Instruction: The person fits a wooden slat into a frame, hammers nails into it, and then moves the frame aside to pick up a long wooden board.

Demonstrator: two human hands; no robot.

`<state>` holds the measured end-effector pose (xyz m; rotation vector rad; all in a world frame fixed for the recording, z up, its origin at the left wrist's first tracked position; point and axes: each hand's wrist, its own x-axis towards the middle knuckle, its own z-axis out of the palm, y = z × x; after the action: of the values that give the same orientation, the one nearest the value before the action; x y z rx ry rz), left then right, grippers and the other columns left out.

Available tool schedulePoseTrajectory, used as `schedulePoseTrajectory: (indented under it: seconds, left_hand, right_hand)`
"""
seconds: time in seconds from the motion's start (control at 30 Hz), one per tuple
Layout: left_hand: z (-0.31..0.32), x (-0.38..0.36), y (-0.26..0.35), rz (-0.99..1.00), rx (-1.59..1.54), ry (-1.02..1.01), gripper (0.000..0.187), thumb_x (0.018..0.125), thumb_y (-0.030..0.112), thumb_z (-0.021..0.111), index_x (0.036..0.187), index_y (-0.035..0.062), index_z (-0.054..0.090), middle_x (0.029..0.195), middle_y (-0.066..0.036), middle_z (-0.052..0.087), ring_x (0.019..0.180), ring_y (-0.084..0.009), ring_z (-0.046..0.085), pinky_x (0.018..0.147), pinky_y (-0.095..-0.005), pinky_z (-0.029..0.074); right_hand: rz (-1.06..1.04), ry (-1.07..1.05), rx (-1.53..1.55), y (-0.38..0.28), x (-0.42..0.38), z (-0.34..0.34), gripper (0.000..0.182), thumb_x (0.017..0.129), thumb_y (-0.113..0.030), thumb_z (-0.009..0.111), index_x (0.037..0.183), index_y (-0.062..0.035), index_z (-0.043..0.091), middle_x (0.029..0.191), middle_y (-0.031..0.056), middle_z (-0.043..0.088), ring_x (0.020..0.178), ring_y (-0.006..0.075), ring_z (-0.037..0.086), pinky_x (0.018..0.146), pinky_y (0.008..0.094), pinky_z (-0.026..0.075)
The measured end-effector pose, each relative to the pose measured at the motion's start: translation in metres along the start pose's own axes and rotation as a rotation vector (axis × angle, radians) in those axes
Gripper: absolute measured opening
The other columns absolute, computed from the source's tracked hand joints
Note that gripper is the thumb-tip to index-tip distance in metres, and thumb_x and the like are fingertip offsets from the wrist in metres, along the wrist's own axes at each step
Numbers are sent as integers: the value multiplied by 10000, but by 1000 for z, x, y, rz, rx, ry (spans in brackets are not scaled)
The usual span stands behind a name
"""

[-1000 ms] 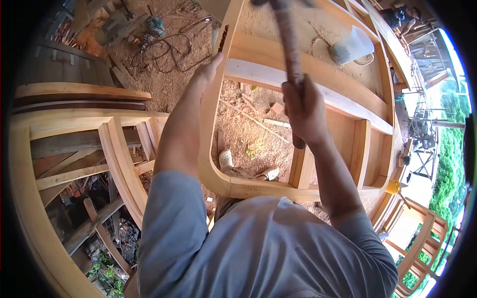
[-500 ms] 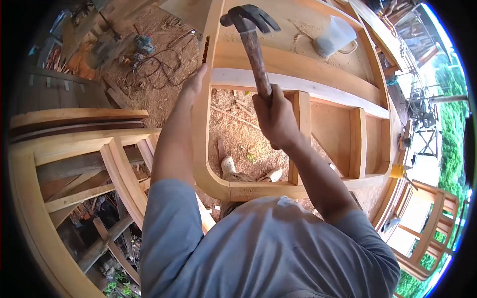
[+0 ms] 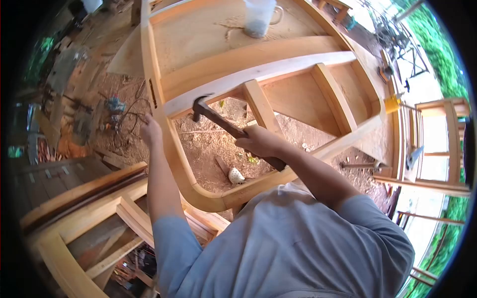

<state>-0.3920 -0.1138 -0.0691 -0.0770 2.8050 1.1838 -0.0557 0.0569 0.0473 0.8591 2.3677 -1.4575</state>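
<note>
My right hand (image 3: 261,141) is closed round the wooden handle of a claw hammer (image 3: 218,118). Its head hangs over the opening in the large wooden frame (image 3: 171,151), near the left end of a pale crosspiece (image 3: 223,85). Just left of the frame's left rail, my left hand (image 3: 151,131) is raised with its fingers curled; whether it holds something is too small to tell. A dark slot (image 3: 152,93) shows in that rail above my left hand.
A translucent jug (image 3: 258,19) stands on the panel at the top. A second wooden frame (image 3: 74,226) lies at lower left. On the right are a yellow object (image 3: 392,104) and more frames. A tool with a cord (image 3: 116,104) sits on the shavings-covered ground.
The view has turned, so the frame appears shifted left. The hammer has come down from its raised position. My left hand has moved off the rail's edge.
</note>
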Motion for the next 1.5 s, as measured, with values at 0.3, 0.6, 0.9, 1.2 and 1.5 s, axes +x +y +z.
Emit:
schedulePoseTrajectory:
  seconds: [0.3, 0.6, 0.9, 1.2, 1.5]
  left_hand:
    - [-21, -63, -12, 539, 255, 349, 390, 969, 270, 459, 840, -57, 627, 905, -240, 646, 860, -446, 641, 768, -525, 499]
    - [44, -211, 1, 178, -480, -118, 226, 939, 135, 505, 839, -9, 648, 668, -74, 567, 568, -206, 533, 600, -393, 446]
    - [76, -343, 94, 135, 109, -251, 579, 825, 514, 695, 819, -65, 683, 805, -212, 679, 750, -324, 652, 761, -459, 515]
    - [71, -413, 113, 140, 752, -493, 534, 677, 407, 747, 1000, -17, 729, 1023, -255, 716, 977, -393, 695, 895, -445, 548]
    - [74, -422, 118, 80, 817, -450, 540, 666, 364, 745, 1079, 16, 716, 1069, -229, 715, 1018, -388, 687, 903, -442, 546]
  right_hand:
    - [14, 317, 956, 136, -171, -79, 175, 831, -97, 693, 879, -44, 534, 637, 20, 549, 467, 117, 522, 435, 272, 434]
    - [-48, 849, 963, 290, -260, -168, 165, 872, -110, 656, 957, -51, 527, 672, 19, 510, 489, 129, 502, 471, 271, 420]
    - [113, 1063, 1373, 417, -274, -183, 147, 896, -121, 688, 922, -68, 554, 736, 11, 525, 565, 108, 517, 538, 259, 454]
    - [235, 1112, 1380, 486, -269, -207, 133, 880, -120, 689, 854, -57, 576, 699, 28, 559, 543, 126, 559, 486, 227, 466]
    - [528, 1202, 462, 499, -270, -259, 485, 846, -235, 711, 1195, 80, 591, 943, 114, 635, 847, 205, 618, 797, 319, 516]
